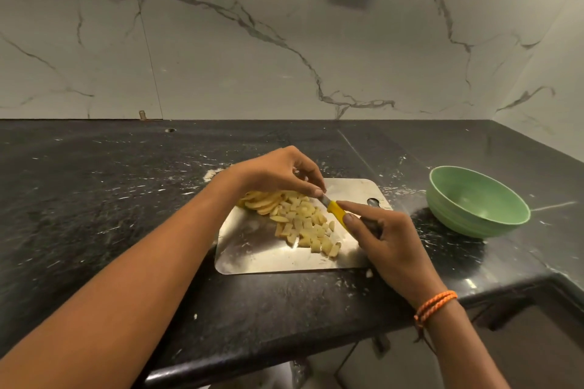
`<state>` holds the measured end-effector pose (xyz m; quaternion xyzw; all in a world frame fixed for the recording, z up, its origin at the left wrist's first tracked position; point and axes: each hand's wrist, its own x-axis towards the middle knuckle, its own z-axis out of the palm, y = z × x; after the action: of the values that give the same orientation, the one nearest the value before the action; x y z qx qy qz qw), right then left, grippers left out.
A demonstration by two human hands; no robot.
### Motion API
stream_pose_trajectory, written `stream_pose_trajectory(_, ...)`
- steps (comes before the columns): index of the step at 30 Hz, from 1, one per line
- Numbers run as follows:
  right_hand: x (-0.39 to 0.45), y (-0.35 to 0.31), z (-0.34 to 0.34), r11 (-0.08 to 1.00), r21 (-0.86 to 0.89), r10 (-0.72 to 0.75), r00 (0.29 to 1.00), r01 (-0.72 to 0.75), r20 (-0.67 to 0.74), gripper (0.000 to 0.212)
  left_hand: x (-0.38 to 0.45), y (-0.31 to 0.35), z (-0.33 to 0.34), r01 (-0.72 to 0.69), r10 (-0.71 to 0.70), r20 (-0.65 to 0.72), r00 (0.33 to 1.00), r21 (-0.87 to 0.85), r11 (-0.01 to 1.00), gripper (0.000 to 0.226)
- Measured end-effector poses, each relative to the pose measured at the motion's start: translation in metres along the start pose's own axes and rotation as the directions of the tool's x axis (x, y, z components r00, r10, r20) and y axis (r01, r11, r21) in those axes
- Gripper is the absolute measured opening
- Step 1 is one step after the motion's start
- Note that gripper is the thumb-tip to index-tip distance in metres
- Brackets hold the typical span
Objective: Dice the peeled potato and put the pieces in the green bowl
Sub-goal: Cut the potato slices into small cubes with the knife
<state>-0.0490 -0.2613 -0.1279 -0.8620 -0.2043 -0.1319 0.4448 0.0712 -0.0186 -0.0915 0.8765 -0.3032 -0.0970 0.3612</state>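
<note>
black marble counter [126, 199]: steel cutting board [252, 249] at centre, green bowl [474, 202] just right of board.

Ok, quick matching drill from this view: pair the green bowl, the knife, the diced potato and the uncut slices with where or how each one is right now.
Things:
1. green bowl
2. knife
3. diced potato
4. uncut slices

States:
A. heaped in the middle of the steel cutting board
B. held in the right hand
C. under the left hand, at the far left of the pile
D. empty, on the counter to the right of the board

Pairs: 1-D, 2-B, 3-A, 4-C
</note>
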Motion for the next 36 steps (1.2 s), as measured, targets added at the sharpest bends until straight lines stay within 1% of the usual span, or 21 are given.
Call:
stream_pose_trajectory(2,-0.002,0.002,-0.003,1.0,0.026,0.013,1.0,-0.013,-0.022,0.03,0.001,-0.005,-0.002,0.049,-0.046,-0.065,0.997,0.052,0.997,0.007)
stream_pose_trajectory(4,-0.004,0.005,-0.005,0.999,0.03,0.014,0.999,-0.013,-0.051,0.031,-0.001,-0.008,-0.007,0.107,-0.097,-0.135,0.986,0.07,0.992,0.011)
stream_pose_trajectory(8,-0.002,0.012,-0.002,0.997,-0.071,-0.004,0.994,-0.004,-0.108,0.037,-0.009,-0.008,-0.023,0.163,-0.153,-0.214,0.965,0.032,0.986,0.01)
stream_pose_trajectory(10,0.0,0.013,0.0,0.995,-0.095,-0.023,0.99,0.01,-0.14,0.032,-0.016,-0.007,-0.033,0.21,-0.187,-0.271,0.944,0.061,0.976,0.007)
stream_pose_trajectory(12,0.001,0.016,0.0,0.995,-0.103,-0.017,0.987,0.0,-0.162,0.02,-0.025,-0.01,-0.049,0.303,-0.244,-0.326,0.913,0.143,0.942,0.002)
stream_pose_trajectory(13,0.002,0.016,-0.001,0.996,-0.092,-0.004,0.985,-0.012,-0.174,0.016,-0.03,-0.012,-0.057,0.361,-0.292,-0.32,0.901,0.182,0.915,0.008)
stream_pose_trajectory(14,0.002,0.016,-0.001,0.997,-0.072,0.008,0.983,-0.022,-0.183,0.013,-0.035,-0.015,-0.064,0.416,-0.352,-0.285,0.892,0.208,0.886,0.015)
stream_pose_trajectory(17,0.003,0.015,-0.003,0.997,-0.068,0.01,0.977,-0.025,-0.212,0.008,-0.043,-0.019,-0.074,0.53,-0.528,-0.064,0.847,0.187,0.827,0.039)
stream_pose_trajectory(19,0.004,0.014,-0.001,0.995,-0.09,0.02,0.973,-0.042,-0.229,0.007,-0.044,-0.019,-0.073,0.558,-0.568,0.041,0.822,0.136,0.818,0.047)
stream_pose_trajectory(25,0.005,0.014,0.0,0.995,-0.05,0.072,0.968,-0.087,-0.239,0.022,-0.042,-0.018,-0.07,0.571,-0.574,0.059,0.816,0.063,0.818,0.046)
stream_pose_trajectory(33,0.006,0.019,0.001,0.992,-0.04,0.106,0.972,-0.117,-0.209,0.022,-0.044,-0.017,-0.067,0.596,-0.592,0.068,0.803,-0.057,0.801,0.049)
stream_pose_trajectory(36,0.005,0.02,0.001,0.992,-0.032,0.115,0.973,-0.124,-0.201,0.023,-0.042,-0.016,-0.068,0.595,-0.593,0.04,0.804,-0.05,0.803,0.052)
